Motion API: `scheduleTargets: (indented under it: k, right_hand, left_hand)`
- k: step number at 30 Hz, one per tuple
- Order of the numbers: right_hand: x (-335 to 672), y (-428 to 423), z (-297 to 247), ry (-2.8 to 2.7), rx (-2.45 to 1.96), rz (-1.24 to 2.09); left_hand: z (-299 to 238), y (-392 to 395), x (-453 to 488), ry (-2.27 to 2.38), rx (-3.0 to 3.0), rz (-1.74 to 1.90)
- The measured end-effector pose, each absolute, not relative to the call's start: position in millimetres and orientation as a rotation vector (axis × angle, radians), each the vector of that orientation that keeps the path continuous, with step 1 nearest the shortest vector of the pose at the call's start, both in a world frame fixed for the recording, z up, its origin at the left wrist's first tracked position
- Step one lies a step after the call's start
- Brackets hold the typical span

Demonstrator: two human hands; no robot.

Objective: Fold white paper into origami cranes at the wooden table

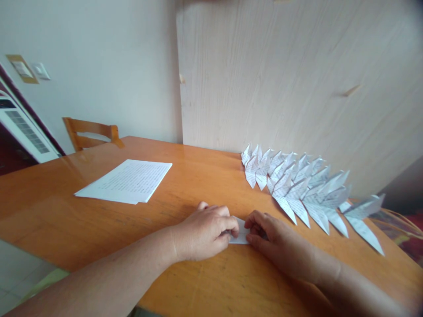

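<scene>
A small folded piece of white paper (239,237) lies on the wooden table (198,176) between my two hands. My left hand (208,231) curls over its left part, fingers bent and pressed onto it. From the other side my right hand (272,235) pinches the paper's right end with thumb and curled fingers. Both hands rest low at the tabletop, a short gap apart. Much of the paper is hidden under the fingers, so its full shape does not show.
To the left lies a stack of printed sheets (128,181). Rows of folded paper pieces with pointed tips (297,187) stand along the right rear of the table. A wooden chair (92,132) is behind the far left edge, and a pale wood panel (280,79) rises at the back.
</scene>
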State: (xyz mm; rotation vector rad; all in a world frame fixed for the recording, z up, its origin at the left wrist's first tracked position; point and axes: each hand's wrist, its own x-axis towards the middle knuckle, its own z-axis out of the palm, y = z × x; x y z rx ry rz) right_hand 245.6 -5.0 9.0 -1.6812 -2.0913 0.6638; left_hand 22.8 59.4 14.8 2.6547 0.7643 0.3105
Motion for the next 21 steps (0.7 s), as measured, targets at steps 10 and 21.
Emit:
scheduleTargets:
  k: [10, 21]
  right_hand:
    - [258.2, -6.8, 13.3, -2.199, -1.695, 0.522]
    - [250.1, -22.1, 30.9, -2.276, -1.642, 0.275]
  left_hand:
    - [14.1, 60.2, 21.4, 0.76, 2.649, 0.3]
    - [18.1, 60.5, 22.7, 0.757, 2.632, 0.272]
